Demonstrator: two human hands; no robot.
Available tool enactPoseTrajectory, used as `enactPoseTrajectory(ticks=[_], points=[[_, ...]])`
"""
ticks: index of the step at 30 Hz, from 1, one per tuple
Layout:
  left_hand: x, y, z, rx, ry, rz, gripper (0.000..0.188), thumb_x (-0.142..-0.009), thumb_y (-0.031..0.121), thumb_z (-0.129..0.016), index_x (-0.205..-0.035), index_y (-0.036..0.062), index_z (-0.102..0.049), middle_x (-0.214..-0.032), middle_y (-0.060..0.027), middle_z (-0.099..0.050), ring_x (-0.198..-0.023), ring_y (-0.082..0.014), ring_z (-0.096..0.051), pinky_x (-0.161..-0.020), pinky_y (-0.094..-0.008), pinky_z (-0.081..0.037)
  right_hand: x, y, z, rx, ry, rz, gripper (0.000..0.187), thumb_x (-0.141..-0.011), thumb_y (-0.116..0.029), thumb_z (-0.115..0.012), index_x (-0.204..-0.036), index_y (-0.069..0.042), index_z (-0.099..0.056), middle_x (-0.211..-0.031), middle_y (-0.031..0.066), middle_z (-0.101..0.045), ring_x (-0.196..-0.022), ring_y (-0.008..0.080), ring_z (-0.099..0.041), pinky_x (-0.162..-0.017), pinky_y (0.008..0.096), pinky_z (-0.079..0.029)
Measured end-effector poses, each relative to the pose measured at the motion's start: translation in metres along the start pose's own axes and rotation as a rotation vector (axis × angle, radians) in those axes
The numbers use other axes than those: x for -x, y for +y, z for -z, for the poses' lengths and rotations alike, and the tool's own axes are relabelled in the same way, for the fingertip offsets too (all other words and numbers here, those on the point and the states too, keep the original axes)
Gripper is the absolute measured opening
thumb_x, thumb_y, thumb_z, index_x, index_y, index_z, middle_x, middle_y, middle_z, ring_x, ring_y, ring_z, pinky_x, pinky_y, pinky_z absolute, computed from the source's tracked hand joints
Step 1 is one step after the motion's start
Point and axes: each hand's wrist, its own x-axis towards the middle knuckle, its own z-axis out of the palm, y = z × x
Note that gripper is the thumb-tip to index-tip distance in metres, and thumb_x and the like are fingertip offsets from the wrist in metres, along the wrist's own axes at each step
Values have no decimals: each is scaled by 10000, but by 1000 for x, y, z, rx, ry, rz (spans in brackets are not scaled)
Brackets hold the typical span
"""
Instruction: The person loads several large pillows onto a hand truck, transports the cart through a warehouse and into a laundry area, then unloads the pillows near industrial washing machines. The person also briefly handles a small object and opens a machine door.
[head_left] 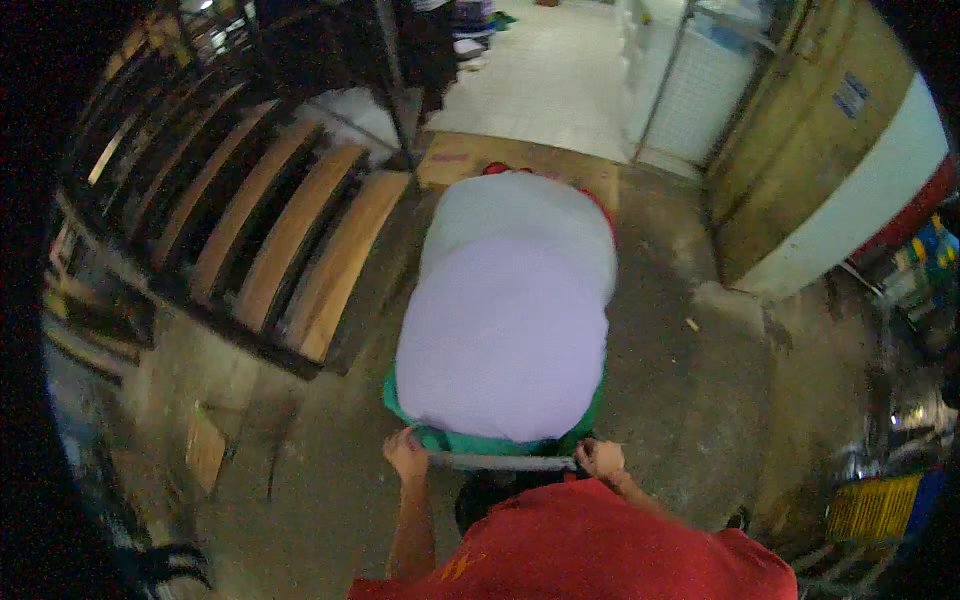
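Note:
My left hand point(405, 455) is closed around the left end of a grey handle bar point(500, 462). At the bar's right end my right hand point(602, 458) is closed too, fingers curled over it. Just beyond the bar bulges a big rounded lavender bundle point(505, 340), apparently cloth, with green fabric point(425, 437) showing under its near edge. A pale grey-white bundle point(520, 205) lies behind and against it, and red bits point(495, 168) peek out at the far end. Whatever carries the load is hidden beneath it.
A staircase with wooden treads point(340, 265) rises on the left. Ahead, a wooden threshold point(450, 155) leads onto a white tiled floor point(530, 80). A brownish door panel point(800, 140) stands at the right of the opening. A yellow crate point(872, 508) sits at the lower right.

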Motion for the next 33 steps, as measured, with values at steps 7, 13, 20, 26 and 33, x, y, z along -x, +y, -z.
enactPoseTrajectory(ticks=[7, 13, 20, 26, 33], points=[[-89, -56, -45, 410, 360, 599, 164, -863, 127, -583, -850, -28, -635, -774, -116, -642, -734, -284, -614, -746, -419, -527, -41, -28, -37, 134, 46, -3, 274, -856, -392, -605, -926, -134, -666, -774, 136, -689, -712, 322, -655, -869, 489, -439], [-162, -106, -72, 947, 264, 797, 206, -869, 174, -579, -805, -18, -618, -649, -91, -581, -557, -219, -553, -484, -352, -445, -96, -37, -37, 125, -94, -54, 305, -875, -360, -585, -1028, -122, -700, -995, 143, -703, -923, 329, -647, -900, 489, -436], [-231, -87, -98, 1044, 51, 922, 263, -900, 274, -587, -798, 40, -649, -654, -72, -583, -581, -179, -563, -536, -338, -419, -163, -55, 7, 190, 362, -111, 213, -856, -262, -655, -728, -94, -675, -657, 92, -648, -536, 293, -573, -713, 429, -403], [-306, -12, -114, 1180, -92, 752, 436, -932, 436, -604, -807, 22, -663, -660, -52, -569, -596, -182, -576, -569, -330, -430, -242, -42, 76, 109, 515, -90, 181, -828, -226, -648, -814, -48, -678, -706, 137, -644, -674, 338, -609, -712, 473, -419], [-440, 95, -183, 1003, 20, 930, 525, -928, 508, -606, -784, 5, -647, -602, -31, -540, -573, -180, -555, -543, -322, -454, -380, -8, 145, -75, 685, -119, 145, -780, -109, -650, -673, -48, -574, -631, 130, -551, -621, 336, -524, -716, 443, -437]])
